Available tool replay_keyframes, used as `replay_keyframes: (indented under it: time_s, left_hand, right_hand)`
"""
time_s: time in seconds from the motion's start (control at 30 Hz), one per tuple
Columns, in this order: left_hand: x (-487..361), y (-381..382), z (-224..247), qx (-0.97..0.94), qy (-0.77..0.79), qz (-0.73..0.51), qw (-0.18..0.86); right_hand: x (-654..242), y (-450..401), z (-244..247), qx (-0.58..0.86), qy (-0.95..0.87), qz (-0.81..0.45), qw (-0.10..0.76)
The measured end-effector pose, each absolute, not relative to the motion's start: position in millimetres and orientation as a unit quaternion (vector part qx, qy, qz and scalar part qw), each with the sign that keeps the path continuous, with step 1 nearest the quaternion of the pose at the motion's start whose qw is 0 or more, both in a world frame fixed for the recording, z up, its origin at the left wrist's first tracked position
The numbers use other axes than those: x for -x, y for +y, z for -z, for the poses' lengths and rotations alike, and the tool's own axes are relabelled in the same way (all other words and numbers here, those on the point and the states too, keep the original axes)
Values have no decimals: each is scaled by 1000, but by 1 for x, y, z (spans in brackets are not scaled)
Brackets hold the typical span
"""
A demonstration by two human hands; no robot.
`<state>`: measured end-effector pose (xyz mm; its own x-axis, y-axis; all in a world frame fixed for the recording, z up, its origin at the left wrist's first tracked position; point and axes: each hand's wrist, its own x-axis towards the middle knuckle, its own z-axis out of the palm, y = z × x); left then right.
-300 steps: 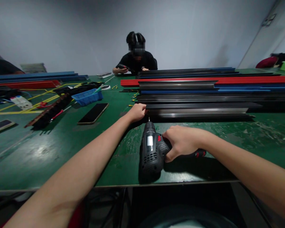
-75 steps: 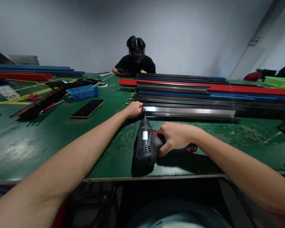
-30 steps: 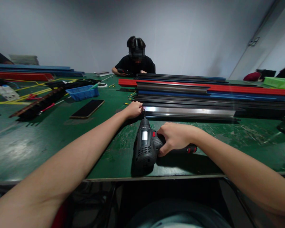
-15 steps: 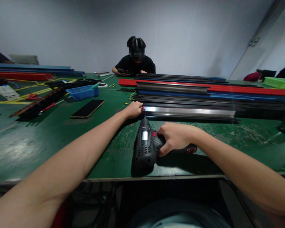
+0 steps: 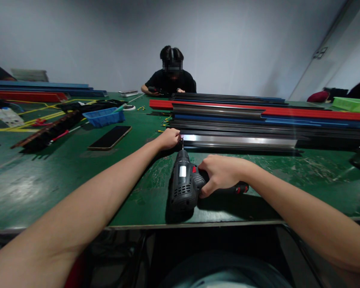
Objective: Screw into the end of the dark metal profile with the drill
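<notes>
My right hand (image 5: 220, 174) is wrapped round the grip of a black cordless drill (image 5: 184, 182), which lies on its side on the green table. Its bit (image 5: 183, 145) points away from me and meets the left end of a long metal profile (image 5: 240, 141) with a shiny silver face. At that same end, my left hand (image 5: 169, 138) is closed, its fingertips at the profile's corner by the bit tip. Whether a small part sits between those fingers is hidden.
Several black, blue and red profiles (image 5: 303, 114) lie behind. To the left are a phone (image 5: 110, 138), a blue basket (image 5: 104, 117) and a dark strip (image 5: 49, 132). Across the table (image 5: 138, 200) sits a person (image 5: 171, 78). A green tray (image 5: 352, 105) stands at far right.
</notes>
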<state>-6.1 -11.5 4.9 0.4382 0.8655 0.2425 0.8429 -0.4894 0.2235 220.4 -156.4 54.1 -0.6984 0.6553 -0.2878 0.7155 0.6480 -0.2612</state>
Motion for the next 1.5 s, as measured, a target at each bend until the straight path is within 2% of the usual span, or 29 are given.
replay_keyframes:
  time_s: [1.5]
  left_hand:
    - [6,-13,-7,-847,504,-162,46]
  right_hand:
    - [-221,-156,-54,-373,906,183,81]
